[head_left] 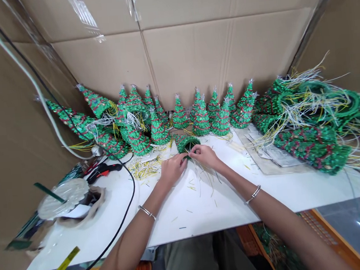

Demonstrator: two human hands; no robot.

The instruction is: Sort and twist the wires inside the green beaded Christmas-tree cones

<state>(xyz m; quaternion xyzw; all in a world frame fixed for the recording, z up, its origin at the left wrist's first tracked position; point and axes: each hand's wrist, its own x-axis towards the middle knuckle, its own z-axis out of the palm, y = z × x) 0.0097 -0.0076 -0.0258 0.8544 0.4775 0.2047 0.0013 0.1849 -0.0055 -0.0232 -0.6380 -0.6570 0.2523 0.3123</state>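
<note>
A small green beaded tree cone (185,143) lies on its side on the white table (187,210), its open base towards me. My left hand (171,169) and my right hand (205,155) meet at that base, fingers pinched on the thin wires (199,171) trailing out of it. Both wrists wear a silver bangle. Short cut wire bits lie under my hands.
A row of upright beaded trees (200,116) lines the cardboard wall (191,53). Toppled trees lie at left (79,119). A heap of unfinished cones with long wires (312,122) fills the right. A cup with lid and straw (63,197), a black cable (129,199) and a red-black tool (102,171) sit left.
</note>
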